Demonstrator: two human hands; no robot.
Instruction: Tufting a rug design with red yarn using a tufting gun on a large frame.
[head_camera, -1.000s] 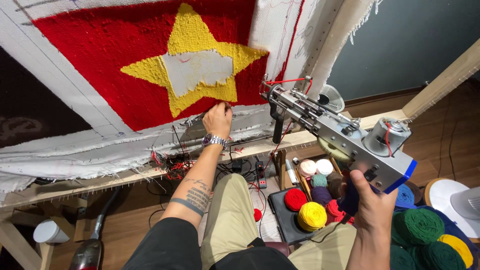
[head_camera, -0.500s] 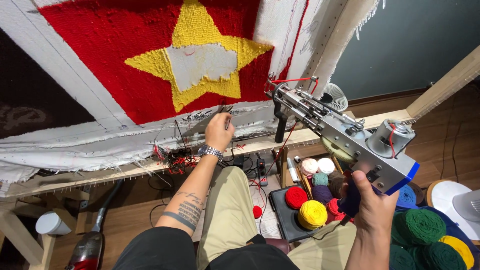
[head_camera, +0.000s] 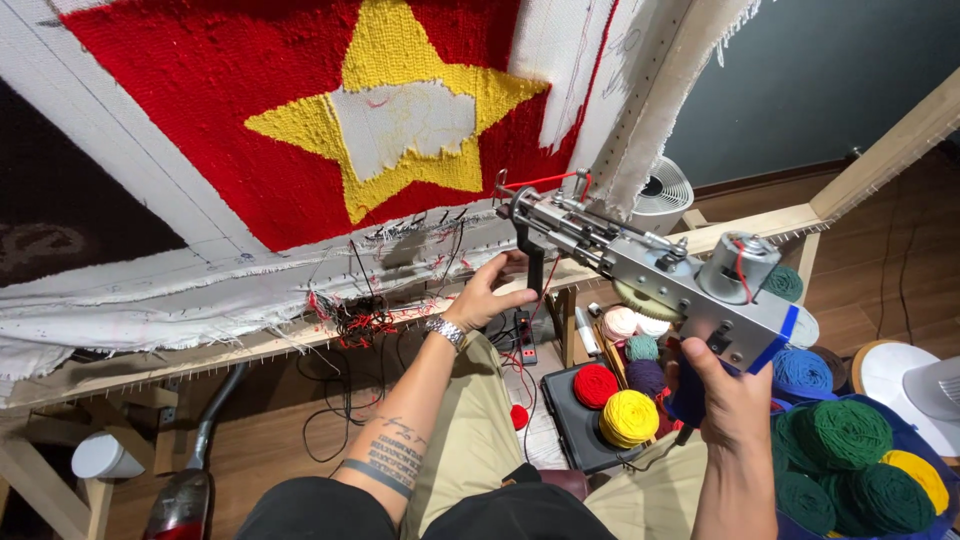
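Red field tufted, yellow star (head_camera: 400, 120) outlined, centre bare. Tufting gun (head_camera: 650, 275) at 3 o'clock: right hand (head_camera: 725, 395) clenched on grip, left hand (head_camera: 490, 290) grasping front handle.

The left hand (head_camera: 485, 295) has dropped from the red tufted cloth (head_camera: 260, 150) to grip the tufting gun (head_camera: 650, 275)'s black front handle.
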